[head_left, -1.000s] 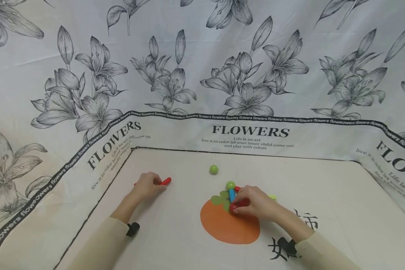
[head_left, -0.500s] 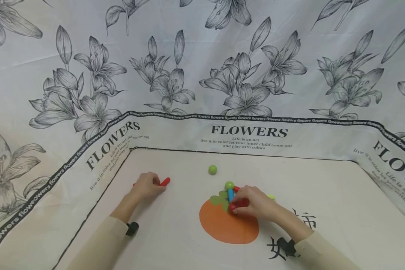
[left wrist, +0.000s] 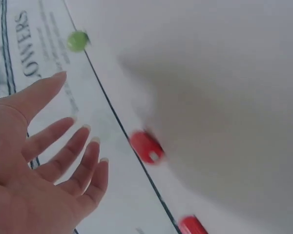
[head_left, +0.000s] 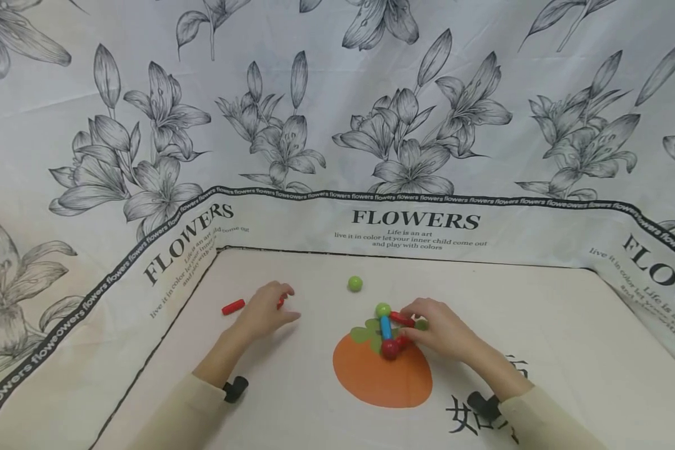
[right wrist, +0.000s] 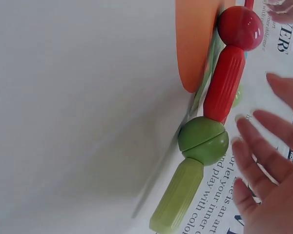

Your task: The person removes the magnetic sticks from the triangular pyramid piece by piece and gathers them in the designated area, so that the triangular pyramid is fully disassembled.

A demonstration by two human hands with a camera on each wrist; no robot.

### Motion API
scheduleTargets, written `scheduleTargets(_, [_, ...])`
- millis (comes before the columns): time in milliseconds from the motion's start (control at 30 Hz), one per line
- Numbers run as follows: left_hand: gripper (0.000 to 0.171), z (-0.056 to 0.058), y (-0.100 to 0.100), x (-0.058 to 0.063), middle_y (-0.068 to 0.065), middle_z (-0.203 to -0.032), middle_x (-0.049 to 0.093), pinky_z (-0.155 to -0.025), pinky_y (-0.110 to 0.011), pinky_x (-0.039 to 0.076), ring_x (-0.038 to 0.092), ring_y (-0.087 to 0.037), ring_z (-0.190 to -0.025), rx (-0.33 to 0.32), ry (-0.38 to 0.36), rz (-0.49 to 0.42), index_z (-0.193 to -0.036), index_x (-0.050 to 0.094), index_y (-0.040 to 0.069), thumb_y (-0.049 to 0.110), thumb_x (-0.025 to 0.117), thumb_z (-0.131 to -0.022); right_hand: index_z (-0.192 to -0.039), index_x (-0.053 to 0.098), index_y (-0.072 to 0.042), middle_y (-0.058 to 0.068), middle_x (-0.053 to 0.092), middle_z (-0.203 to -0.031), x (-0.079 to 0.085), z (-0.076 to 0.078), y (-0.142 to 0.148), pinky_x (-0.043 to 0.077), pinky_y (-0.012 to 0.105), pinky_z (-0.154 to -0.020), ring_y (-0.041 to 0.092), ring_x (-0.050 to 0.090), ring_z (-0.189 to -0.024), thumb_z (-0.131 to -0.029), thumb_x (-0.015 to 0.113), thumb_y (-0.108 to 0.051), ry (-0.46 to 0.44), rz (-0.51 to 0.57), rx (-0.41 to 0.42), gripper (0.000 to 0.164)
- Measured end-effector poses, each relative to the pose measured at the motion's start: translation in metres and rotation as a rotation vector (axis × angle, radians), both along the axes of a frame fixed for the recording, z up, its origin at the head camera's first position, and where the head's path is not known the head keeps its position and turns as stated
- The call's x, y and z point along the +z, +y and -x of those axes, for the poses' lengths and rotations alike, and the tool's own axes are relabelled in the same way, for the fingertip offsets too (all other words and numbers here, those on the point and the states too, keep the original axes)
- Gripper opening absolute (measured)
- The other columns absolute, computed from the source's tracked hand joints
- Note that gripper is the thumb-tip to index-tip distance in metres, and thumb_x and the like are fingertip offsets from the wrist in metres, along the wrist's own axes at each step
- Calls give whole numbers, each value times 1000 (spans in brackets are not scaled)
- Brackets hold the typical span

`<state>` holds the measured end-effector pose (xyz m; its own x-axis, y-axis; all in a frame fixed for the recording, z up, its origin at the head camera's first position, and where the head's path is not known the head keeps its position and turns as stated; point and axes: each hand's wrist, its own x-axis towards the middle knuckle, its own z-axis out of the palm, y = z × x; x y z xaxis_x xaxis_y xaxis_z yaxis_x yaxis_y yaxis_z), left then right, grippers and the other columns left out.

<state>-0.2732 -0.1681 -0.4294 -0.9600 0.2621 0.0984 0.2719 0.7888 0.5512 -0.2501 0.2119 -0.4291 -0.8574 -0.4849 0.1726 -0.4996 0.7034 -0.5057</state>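
My left hand [head_left: 267,310] hovers with spread fingers near two red rods. One red rod [head_left: 233,307] lies to its left; the other red rod [left wrist: 146,147] is mostly hidden by the hand in the head view. My right hand [head_left: 441,329] is beside a joined frame of balls and rods, its fingers loosely bent and apart from the pieces in the right wrist view. The frame has a light green ball [head_left: 383,309], a blue rod [head_left: 385,327], a dark red ball [head_left: 390,349], red rods [right wrist: 224,83], a dark green ball [right wrist: 203,141] and a yellow-green rod [right wrist: 177,196].
A loose light green ball [head_left: 355,284] sits farther back on the white cloth. The frame lies partly over a printed orange persimmon [head_left: 379,378]. Flower-printed fabric [head_left: 416,219] rises behind and at the sides.
My left hand has let go of the red rod and shifted right, its fingers spreading. My right hand has released the dark red ball and drawn right, uncovering the dark green ball.
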Motion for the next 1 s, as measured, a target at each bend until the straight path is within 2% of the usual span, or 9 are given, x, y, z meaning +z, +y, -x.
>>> scheduleTargets(133, [48, -1, 30, 1, -12, -127, 63, -96, -46, 53, 59, -32, -117, -99, -31, -33, -133, 62, 7, 23, 79, -91, -117, 72, -3, 7, 71, -106, 0, 5, -4, 56, 50, -90, 29, 64, -101, -90, 79, -21, 12, -41, -95, 33])
scheduleTargets(233, [51, 0, 50, -2, -11, -132, 62, -99, -45, 52, 58, -31, -120, -189, -53, -34, -136, 61, 7, 23, 78, -92, -118, 71, -1, 8, 70, -104, -2, 9, -8, 56, 46, -87, 27, 64, -97, -90, 78, -20, -18, -68, -137, 35])
scheduleTargets(333, [52, 2, 70, -6, -10, -135, 61, -99, -42, 52, 59, -28, -120, -266, -78, -22, -139, 59, 7, 23, 77, -93, -115, 73, -2, 5, 69, -99, -6, 15, -12, 57, 40, -82, 22, 62, -91, -90, 78, -18, -77, -77, -152, 30])
scheduleTargets(467, [55, 9, 94, -12, -8, -139, 58, -100, -38, 52, 58, -24, -121, -326, -133, -14, -143, 56, 8, 23, 76, -93, -110, 75, -5, 1, 68, -92, -10, 21, -15, 56, 36, -80, 18, 59, -86, -91, 76, -12, -124, -77, -158, 21])
scheduleTargets(633, [59, 14, 113, -19, -4, -142, 56, -103, -35, 50, 56, -19, -122, -355, -207, -6, -147, 52, 12, 22, 75, -94, -109, 77, -6, 0, 70, -95, -12, 26, -16, 57, 38, -84, 17, 61, -88, -92, 75, -8, -135, -41, -86, 18])
scheduleTargets(800, [58, 18, 120, -24, -2, -138, 58, -99, -30, 51, 58, -16, -114, -390, -202, 5, -146, 53, 12, 21, 77, -93, -109, 77, -8, -1, 72, -97, -13, 28, -16, 57, 34, -82, 16, 61, -89, -91, 76, -8, -179, 6, 12, 18])
scheduleTargets(1000, [51, 24, 127, -24, 4, -122, 63, -89, -22, 52, 62, -12, -102, -450, -229, -42, -140, 60, 14, 17, 78, -92, -110, 77, -9, -2, 73, -101, -12, 28, -16, 54, 32, -81, 17, 60, -91, -91, 76, -10, -184, 23, 77, 19])
